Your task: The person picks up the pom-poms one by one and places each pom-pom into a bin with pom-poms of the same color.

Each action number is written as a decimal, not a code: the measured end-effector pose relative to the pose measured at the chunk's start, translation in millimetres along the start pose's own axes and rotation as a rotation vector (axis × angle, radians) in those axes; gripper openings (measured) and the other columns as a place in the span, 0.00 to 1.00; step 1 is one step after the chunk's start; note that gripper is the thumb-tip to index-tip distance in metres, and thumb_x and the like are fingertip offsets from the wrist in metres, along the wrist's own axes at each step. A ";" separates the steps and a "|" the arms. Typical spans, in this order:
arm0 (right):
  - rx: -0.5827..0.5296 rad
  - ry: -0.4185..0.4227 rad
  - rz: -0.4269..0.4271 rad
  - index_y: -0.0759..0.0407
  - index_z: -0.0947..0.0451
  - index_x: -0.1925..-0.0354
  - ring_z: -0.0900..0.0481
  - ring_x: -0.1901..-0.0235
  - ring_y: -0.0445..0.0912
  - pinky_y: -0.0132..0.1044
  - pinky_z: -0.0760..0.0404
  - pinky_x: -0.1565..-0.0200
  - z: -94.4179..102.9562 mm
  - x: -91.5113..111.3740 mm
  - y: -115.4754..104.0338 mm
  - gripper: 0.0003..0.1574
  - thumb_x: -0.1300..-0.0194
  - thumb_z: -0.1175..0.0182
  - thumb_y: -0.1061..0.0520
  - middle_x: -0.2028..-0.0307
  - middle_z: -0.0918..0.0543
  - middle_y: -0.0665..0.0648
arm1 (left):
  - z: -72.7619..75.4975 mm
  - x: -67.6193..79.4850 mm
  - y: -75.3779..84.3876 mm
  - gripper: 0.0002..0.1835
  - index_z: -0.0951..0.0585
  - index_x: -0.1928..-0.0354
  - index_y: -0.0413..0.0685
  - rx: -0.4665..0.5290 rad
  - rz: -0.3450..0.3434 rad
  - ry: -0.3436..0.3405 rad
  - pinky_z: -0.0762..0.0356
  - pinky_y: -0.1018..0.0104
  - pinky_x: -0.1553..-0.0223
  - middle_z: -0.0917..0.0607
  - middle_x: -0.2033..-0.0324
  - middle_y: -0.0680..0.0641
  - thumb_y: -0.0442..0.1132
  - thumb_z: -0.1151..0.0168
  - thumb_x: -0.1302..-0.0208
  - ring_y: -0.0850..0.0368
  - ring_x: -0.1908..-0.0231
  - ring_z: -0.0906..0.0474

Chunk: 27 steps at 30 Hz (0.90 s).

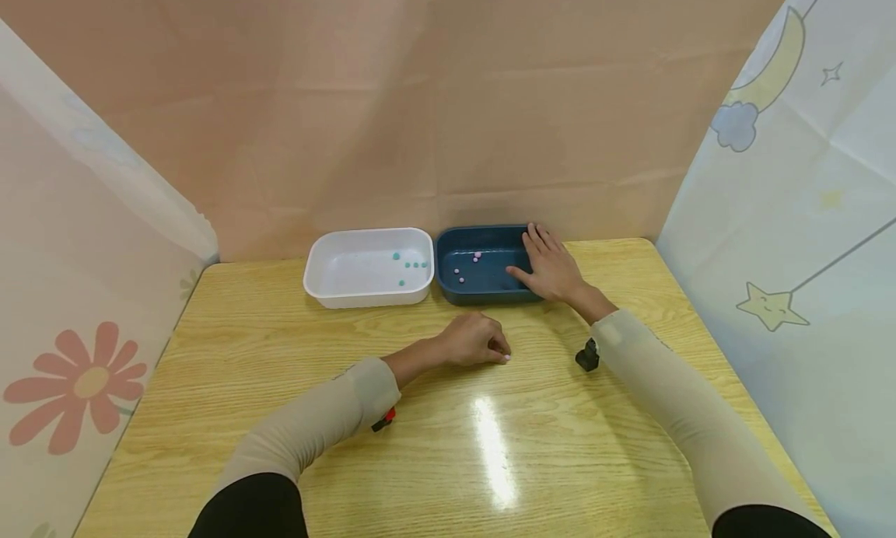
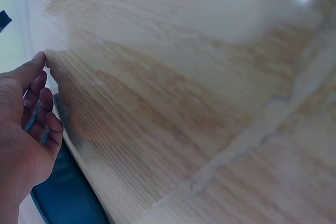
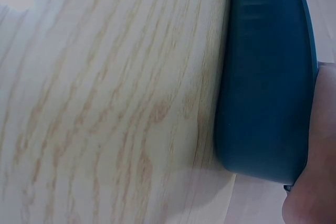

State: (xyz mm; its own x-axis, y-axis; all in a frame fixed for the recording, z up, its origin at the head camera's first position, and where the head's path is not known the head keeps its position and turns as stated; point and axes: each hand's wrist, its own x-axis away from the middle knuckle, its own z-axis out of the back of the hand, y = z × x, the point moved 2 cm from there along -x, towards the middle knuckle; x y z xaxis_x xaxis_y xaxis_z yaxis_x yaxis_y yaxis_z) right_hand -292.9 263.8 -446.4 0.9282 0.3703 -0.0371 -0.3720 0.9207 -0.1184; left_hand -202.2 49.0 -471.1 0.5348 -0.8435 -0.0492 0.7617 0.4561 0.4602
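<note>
In the head view my left hand [image 1: 470, 340] is low over the table in front of the bins, thumb and forefinger pinching a tiny pale pink ball [image 1: 507, 357]. The left wrist view shows that hand [image 2: 26, 124] at its left edge; the ball cannot be made out there. My right hand [image 1: 553, 272] rests on the right end of the dark blue bin [image 1: 490, 298], fingers extended over the rim. Several small pink balls [image 1: 477, 255] lie inside that bin. The right wrist view shows the blue bin's side wall [image 3: 265, 87] and part of the right hand [image 3: 317, 161].
A white bin [image 1: 371, 300] stands directly left of the blue one, with several small green balls [image 1: 416, 265] in it. Both are near the back edge of the wooden table [image 1: 280, 382]. A brown backdrop [image 1: 336, 134] rises behind, and patterned panels flank both sides.
</note>
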 end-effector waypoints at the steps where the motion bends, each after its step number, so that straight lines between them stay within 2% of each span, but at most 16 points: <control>1: 0.000 -0.001 0.000 0.72 0.57 0.17 0.62 0.16 0.64 0.59 0.60 0.19 -0.1 -0.1 0.2 0.58 0.19 0.50 0.32 0.16 0.60 0.70 | 0.1 -0.1 0.1 0.05 0.05 0.59 0.57 -0.001 0.000 0.001 0.26 0.79 0.65 0.11 0.67 0.60 0.46 0.24 0.33 0.74 0.69 0.22; 13: -0.011 0.003 0.013 0.72 0.56 0.17 0.63 0.16 0.64 0.59 0.60 0.19 1.1 -0.9 -2.7 0.58 0.19 0.50 0.32 0.16 0.59 0.70 | 3.2 1.3 0.3 0.06 0.05 0.59 0.57 -0.003 0.010 -0.005 0.26 0.79 0.65 0.11 0.67 0.60 0.47 0.25 0.32 0.73 0.68 0.22; 20: -0.005 0.012 0.017 0.73 0.56 0.18 0.61 0.16 0.65 0.59 0.59 0.19 1.8 -0.7 -1.7 0.58 0.19 0.49 0.33 0.16 0.58 0.71 | 16.8 2.7 -1.6 0.05 0.06 0.58 0.53 0.053 0.002 0.038 0.25 0.78 0.67 0.10 0.66 0.57 0.43 0.25 0.32 0.71 0.69 0.21; 27: 0.005 0.014 0.017 0.73 0.56 0.18 0.61 0.16 0.65 0.59 0.59 0.19 -0.2 0.3 0.8 0.58 0.20 0.49 0.32 0.16 0.58 0.71 | 27.4 6.2 -6.3 0.07 0.06 0.56 0.53 0.049 -0.011 0.067 0.25 0.77 0.67 0.09 0.65 0.58 0.44 0.25 0.32 0.71 0.68 0.20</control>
State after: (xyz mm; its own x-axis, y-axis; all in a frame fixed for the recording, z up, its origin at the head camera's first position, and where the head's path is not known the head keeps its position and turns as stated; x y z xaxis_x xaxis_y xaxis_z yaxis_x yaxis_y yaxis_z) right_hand -293.0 264.7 -446.7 0.9219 0.3837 -0.0530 -0.3873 0.9150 -0.1129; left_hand -213.7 33.2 -450.1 0.5512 -0.8268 -0.1123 0.7497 0.4316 0.5017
